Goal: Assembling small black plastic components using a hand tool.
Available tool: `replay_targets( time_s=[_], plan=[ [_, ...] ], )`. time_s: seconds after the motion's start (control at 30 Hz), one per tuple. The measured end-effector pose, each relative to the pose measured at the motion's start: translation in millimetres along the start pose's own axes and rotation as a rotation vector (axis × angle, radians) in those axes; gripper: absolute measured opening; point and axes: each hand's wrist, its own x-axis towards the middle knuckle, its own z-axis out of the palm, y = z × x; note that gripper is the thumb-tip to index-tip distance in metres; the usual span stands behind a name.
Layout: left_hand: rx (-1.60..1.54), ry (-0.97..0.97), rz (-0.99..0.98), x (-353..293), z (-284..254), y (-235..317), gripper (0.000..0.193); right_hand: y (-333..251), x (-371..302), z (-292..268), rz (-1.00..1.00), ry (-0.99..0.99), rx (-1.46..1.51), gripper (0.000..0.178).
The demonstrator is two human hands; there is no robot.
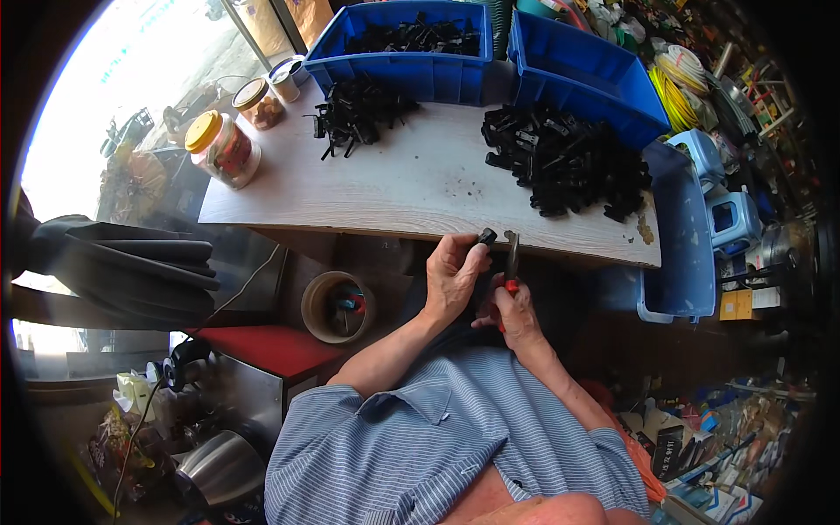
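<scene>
Just in front of the table's near edge, my left hand (452, 276) pinches a small black plastic part (486, 236) between thumb and fingers. Beside it, my right hand (514, 315) is closed round the red handles of a pair of pliers (513, 267), whose dark jaws point up toward the tabletop. The jaws are a little to the right of the black part and look apart from it. On the white wood-grain table (402, 184) lie a larger heap of black plastic parts (564, 162) at the right and a smaller heap of black parts (359, 114) at the left.
A blue bin (402, 74) with black parts stands at the back, beside another blue bin (595, 96). Jars, one a yellow-lidded jar (223, 150), line the left side. A round bucket (311, 306) sits below the table; a lighter blue crate (678, 254) stands right.
</scene>
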Motion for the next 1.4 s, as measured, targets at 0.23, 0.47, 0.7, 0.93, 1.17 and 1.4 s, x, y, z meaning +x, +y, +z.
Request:
replay_targets(
  time_s=[0.23, 0.47, 0.7, 0.93, 1.17, 1.4],
  plan=[
    [0.058, 0.02, 0.017, 3.7, 7.9, 3.8, 0.017, -1.9, -0.1, 6.7, 0.01, -0.078, -0.205, 0.04],
    [0.072, 0.019, 0.019, 4.0, 8.0, -1.6, 0.017, -7.0, -3.7, 11.6, -0.012, -0.093, -0.263, 0.043],
    [0.128, 0.025, 0.064, 4.5, 9.1, -3.1, 0.015, -7.6, -5.1, 12.6, -0.015, -0.084, -0.305, 0.051],
    [0.173, 0.031, 0.077, 6.1, 6.4, -11.2, 0.014, -2.5, -2.9, 14.3, -0.031, -0.043, -0.255, 0.048],
    [0.198, 0.046, 0.072, 5.2, 9.3, -9.2, 0.014, 0.6, -0.7, 11.0, -0.015, -0.055, -0.256, 0.045],
    [0.23, 0.068, 0.084, 5.1, 12.2, -5.1, 0.014, -5.2, -3.8, 13.4, -0.018, -0.045, -0.265, 0.039]
  ],
)
